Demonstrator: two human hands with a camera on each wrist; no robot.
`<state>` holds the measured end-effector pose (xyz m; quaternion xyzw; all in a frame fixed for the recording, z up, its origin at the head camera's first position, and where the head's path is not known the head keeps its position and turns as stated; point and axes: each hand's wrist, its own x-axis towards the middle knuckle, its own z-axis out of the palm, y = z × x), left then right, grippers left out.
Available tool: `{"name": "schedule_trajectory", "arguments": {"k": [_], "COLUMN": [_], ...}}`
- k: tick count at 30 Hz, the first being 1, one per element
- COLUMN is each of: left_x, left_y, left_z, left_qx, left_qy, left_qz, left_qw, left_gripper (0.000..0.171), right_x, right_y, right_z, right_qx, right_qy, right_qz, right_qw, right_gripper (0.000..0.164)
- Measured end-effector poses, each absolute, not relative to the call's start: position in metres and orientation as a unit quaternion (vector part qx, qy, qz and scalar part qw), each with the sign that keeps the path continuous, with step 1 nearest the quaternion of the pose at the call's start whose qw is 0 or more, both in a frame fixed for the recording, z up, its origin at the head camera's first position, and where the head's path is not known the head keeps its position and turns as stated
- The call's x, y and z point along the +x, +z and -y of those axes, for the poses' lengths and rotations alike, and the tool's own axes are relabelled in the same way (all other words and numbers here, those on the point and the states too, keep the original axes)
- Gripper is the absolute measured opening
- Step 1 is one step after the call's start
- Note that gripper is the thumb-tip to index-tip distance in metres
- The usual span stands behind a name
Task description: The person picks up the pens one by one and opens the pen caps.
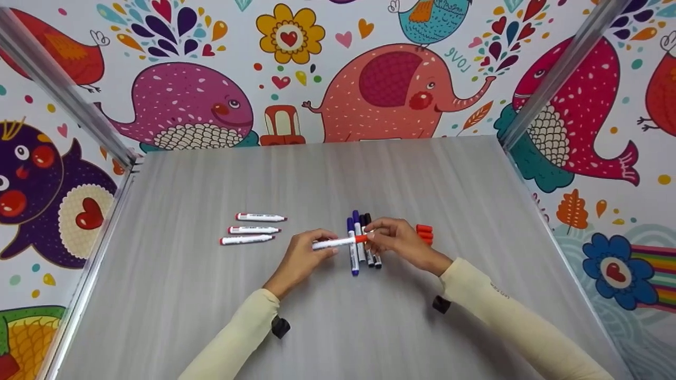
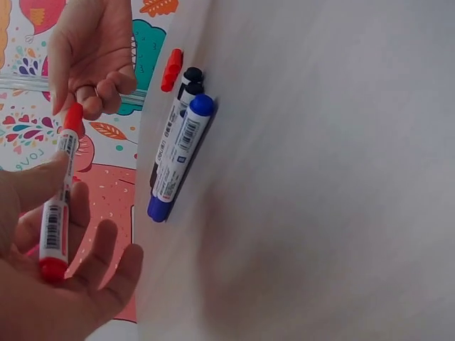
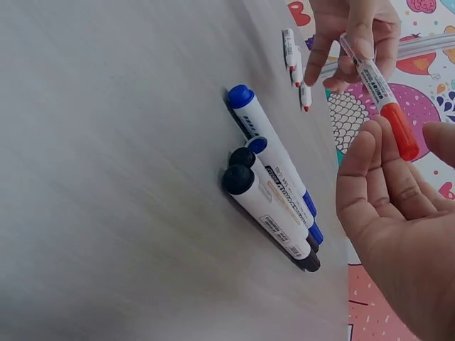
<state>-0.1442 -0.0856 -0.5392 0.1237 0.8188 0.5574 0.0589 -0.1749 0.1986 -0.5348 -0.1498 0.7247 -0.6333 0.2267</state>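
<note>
While label print reads too small from overhead, three uncapped red markers (image 1: 251, 230) lie left on the surface (image 1: 264, 179). Next, left hand (image 1: 302, 256) pinches the capped red marker (image 1: 332, 243) above the surface, its rear end hidden in head view. Blue markers (image 1: 353, 258) and black markers (image 1: 371, 257) below, partly covered. Right hand (image 1: 400, 244): thumb and fingers around the red cap (image 1: 360, 239), cannot tell if pinching. Rightmost, loose red caps (image 1: 424, 230), partly hidden, count unclear.
</note>
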Motion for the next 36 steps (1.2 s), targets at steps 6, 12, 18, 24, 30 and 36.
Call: {"name": "schedule_trajectory", "arguments": {"k": [6,12,18,24,30,36], "left_x": [-0.146,-0.146,-0.144,-0.140,-0.138,-0.135], "left_y": [-0.537,-0.532,-0.526,-0.523,-0.523,-0.524], "left_z": [0.082,0.077,0.074,0.073,0.071,0.071], "left_qx": [0.152,0.194,0.226,0.236,0.237,0.249], "left_qy": [0.526,0.493,0.466,0.454,0.454,0.458], "left_qz": [-0.836,-0.848,-0.855,-0.859,-0.858,-0.851], "left_qw": [0.035,-0.001,-0.031,-0.036,-0.041,-0.065], "left_gripper": [0.015,0.014,0.014,0.015,0.017,0.021], "right_x": [-0.171,-0.171,-0.169,-0.167,-0.166,-0.165], "right_y": [-0.533,-0.530,-0.524,-0.520,-0.518,-0.516], "right_z": [-0.200,-0.202,-0.204,-0.204,-0.204,-0.204], "right_qx": [-0.189,-0.223,-0.243,-0.250,-0.245,-0.243], "right_qy": [-0.605,-0.594,-0.586,-0.582,-0.570,-0.553], "right_qz": [-0.735,-0.734,-0.739,-0.741,-0.753,-0.769], "right_qw": [0.240,0.243,0.228,0.224,0.219,0.211], "right_gripper": [0.026,0.023,0.021,0.022,0.018,0.016]}}
